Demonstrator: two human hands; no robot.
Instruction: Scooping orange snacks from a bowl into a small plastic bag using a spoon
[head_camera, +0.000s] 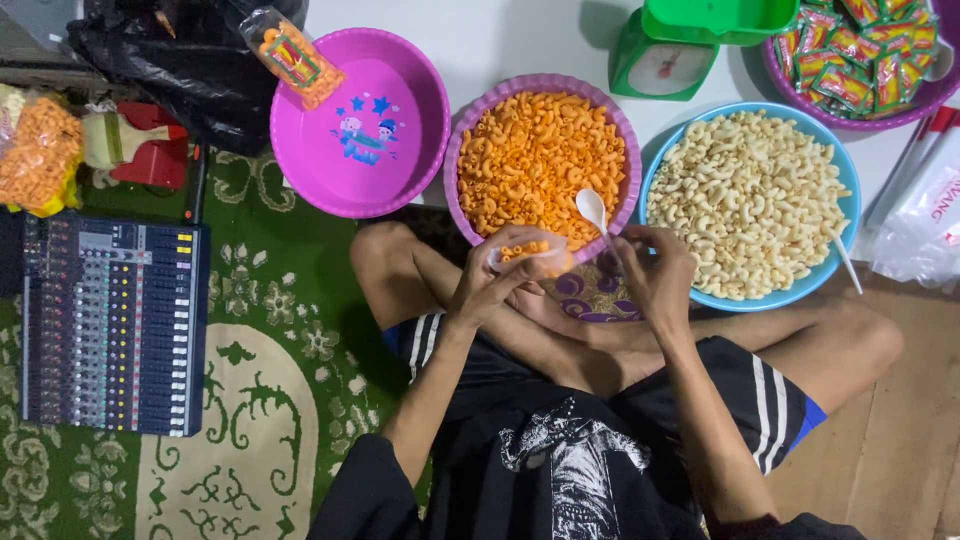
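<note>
I sit cross-legged on the floor. My left hand (497, 278) grips a small clear plastic bag (530, 255) partly filled with orange macaroni snacks. My right hand (655, 268) holds a white plastic spoon (593, 210), its bowl raised over the near rim of a purple bowl (452, 160) full of orange macaroni snacks (540, 155). To the right, a blue bowl (650, 175) holds pale macaroni snacks (745, 200) with another white spoon (846, 262) leaning on its edge.
An empty pink basin (400, 95) holds one filled snack packet (292, 55). A green scale (665, 55) and a purple bowl of seasoning sachets (860, 55) sit behind. Left are an audio mixer (110, 325), a black bag (170, 60), filled packets (38, 155), and a green patterned rug (260, 300).
</note>
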